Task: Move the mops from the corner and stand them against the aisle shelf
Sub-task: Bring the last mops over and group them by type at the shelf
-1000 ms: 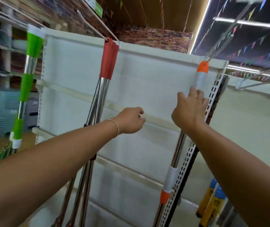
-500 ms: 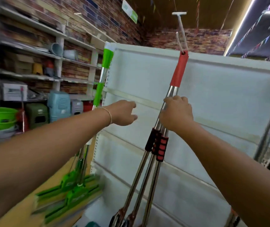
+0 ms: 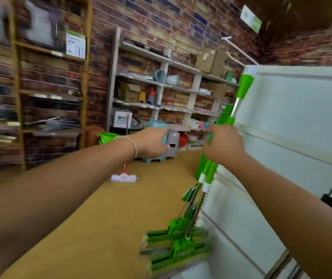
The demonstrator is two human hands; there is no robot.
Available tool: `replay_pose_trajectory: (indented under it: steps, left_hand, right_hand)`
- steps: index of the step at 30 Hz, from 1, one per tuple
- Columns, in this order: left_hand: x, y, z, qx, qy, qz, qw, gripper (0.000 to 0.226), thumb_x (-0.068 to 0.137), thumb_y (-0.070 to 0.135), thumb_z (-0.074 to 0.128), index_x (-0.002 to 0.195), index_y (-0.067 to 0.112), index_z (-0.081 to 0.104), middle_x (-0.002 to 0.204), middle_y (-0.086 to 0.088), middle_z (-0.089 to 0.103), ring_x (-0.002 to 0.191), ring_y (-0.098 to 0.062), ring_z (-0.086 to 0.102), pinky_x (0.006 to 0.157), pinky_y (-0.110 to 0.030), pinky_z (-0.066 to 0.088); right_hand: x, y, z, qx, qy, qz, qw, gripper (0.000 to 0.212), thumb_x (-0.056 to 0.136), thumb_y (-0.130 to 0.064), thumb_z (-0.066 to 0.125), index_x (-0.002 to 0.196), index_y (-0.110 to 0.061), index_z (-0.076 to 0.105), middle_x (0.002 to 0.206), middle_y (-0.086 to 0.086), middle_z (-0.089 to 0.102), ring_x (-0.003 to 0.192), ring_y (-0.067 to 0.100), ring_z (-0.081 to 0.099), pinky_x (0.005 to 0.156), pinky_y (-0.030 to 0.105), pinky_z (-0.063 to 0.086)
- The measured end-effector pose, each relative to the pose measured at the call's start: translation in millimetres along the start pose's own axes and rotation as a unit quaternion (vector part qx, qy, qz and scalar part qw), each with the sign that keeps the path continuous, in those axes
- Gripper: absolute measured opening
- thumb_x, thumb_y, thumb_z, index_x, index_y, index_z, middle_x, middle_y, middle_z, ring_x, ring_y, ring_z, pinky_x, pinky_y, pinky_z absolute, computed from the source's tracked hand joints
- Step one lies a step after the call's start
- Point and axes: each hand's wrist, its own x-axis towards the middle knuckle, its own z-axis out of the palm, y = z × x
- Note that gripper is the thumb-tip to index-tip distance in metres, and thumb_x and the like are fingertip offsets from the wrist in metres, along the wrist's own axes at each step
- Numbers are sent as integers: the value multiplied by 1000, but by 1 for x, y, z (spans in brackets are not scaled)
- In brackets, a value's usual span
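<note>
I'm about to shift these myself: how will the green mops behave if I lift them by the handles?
The green mops probably stay stiff: their poles look like metal. They likely feel bottom-heavy, since wide heads sit at the floor end. Leaning only against the white shelf, they may slide or tip sideways. The right hand grips the handles.

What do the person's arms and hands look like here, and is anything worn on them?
Both forearms are bare, with no sleeves or gloves in view. The left hand has a thin, pale string-like bracelet round its wrist. The right hand and its wrist carry nothing visible.
</note>
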Motion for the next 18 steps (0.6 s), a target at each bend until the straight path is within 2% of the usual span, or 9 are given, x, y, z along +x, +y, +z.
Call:
replay_pose_trajectory:
  steps: [5,7,9,12,14,18]
  left_hand:
    - [-22,-68,-3,17,10,-64,998,51,98,38,49,140,10,40,136,-17,52,121,-33,52,94,-37,43]
    - [-27,-92,-4,26,8,-83,996,53,98,38,48,142,9,37,138,-18,50,125,-34,49,99,-40,43]
    - [-28,-118,-5,38,8,-104,994,55,98,39,49,143,9,36,140,-17,48,127,-34,47,103,-44,42]
    - [-21,-158,-4,48,7,-123,991,50,97,38,49,138,10,41,133,-17,53,119,-33,52,98,-44,45]
    - [-12,-182,-2,55,5,-142,988,54,97,39,49,141,10,38,135,-19,53,120,-34,52,96,-39,44]
    - [20,-228,5,65,19,-163,984,54,97,39,52,141,10,40,138,-15,49,124,-31,48,88,-29,35]
  right_hand:
    - [30,-68,31,32,-1,-68,997,30,87,-33,53,108,-12,59,108,15,59,109,37,53,85,44,51]
    - [44,-92,46,38,-14,-98,994,33,88,-35,52,111,-12,58,111,14,61,109,36,54,88,42,47]
    - [58,-115,64,46,-28,-120,991,27,88,-36,52,103,-13,54,110,15,61,107,36,54,87,41,47]
    - [79,-147,91,69,-51,-129,988,39,91,-37,53,121,-13,55,121,15,58,117,36,50,91,44,48]
    - [95,-164,110,79,-52,-145,985,43,90,-37,53,125,-12,55,122,15,57,119,36,49,96,46,47]
    - [140,-193,148,110,-58,-161,979,25,89,-34,54,104,-14,54,112,15,57,113,37,49,88,46,49]
